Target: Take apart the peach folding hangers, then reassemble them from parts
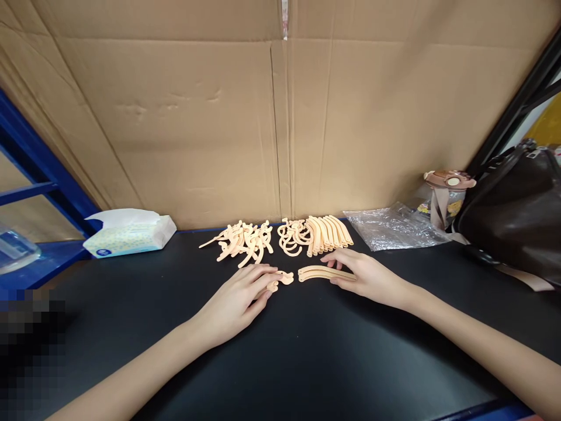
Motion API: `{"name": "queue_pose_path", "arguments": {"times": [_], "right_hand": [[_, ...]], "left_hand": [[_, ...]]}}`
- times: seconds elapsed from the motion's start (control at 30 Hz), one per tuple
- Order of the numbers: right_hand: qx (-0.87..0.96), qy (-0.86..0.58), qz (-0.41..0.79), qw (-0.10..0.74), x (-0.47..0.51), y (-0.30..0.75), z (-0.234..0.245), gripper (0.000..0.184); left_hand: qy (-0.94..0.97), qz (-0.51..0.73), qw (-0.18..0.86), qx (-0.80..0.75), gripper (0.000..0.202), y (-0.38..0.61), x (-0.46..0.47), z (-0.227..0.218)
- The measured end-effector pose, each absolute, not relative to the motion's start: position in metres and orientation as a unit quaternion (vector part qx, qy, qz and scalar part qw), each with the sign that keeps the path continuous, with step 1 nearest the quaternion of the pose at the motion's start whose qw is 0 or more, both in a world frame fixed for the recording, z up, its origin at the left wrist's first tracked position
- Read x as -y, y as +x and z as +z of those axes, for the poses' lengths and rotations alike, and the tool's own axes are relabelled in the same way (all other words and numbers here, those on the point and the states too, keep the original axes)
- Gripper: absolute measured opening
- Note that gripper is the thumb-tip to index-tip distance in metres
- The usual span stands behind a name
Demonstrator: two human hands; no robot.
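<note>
My left hand (241, 298) rests low over the black tabletop, its fingers bent over small cream plastic pieces with rounded ends (287, 278); the palm hides part of them. My right hand (357, 275) grips a long, curved cream plastic piece (318, 272) between thumb and fingers, its left end pointing toward my left hand. A slim gap separates the two sets of parts. Just beyond my left hand lies a loose heap of cream curved pieces with knobbed ends (245, 240). Past my right hand, thin curved hooks (291, 234) lie beside a row of wider curved pieces (328, 234).
A tissue pack (131, 234) sits at the back left. A clear plastic bag (390, 227) lies at the back right, near a bottle with a strap (447, 199) and a dark brown bag (517, 210). Cardboard (197, 128) walls off the back of the black table (298, 362).
</note>
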State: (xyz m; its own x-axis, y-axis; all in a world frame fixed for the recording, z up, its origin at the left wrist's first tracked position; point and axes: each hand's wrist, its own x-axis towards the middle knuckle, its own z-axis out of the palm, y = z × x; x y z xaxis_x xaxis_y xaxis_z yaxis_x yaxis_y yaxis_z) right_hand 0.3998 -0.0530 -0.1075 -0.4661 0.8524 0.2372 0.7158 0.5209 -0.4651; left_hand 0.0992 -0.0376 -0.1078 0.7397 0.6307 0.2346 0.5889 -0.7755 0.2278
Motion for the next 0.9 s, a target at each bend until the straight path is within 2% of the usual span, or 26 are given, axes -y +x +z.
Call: {"name": "queue_pose_path", "arguments": {"times": [0.3,0.43,0.9], "right_hand": [[0.831,-0.477,0.085,0.274,0.052,0.4,-0.106,0.016],[0.826,-0.49,0.035,0.276,0.048,0.397,-0.101,0.017],[0.824,-0.539,-0.097,0.145,-0.009,0.346,-0.079,0.02]], "left_hand": [[0.93,0.152,0.076,-0.326,0.032,0.099,0.038,-0.106],[0.929,0.156,0.082,-0.324,0.034,0.098,0.038,-0.107],[0.931,0.172,0.082,-0.313,0.035,0.095,0.039,-0.106]]}}
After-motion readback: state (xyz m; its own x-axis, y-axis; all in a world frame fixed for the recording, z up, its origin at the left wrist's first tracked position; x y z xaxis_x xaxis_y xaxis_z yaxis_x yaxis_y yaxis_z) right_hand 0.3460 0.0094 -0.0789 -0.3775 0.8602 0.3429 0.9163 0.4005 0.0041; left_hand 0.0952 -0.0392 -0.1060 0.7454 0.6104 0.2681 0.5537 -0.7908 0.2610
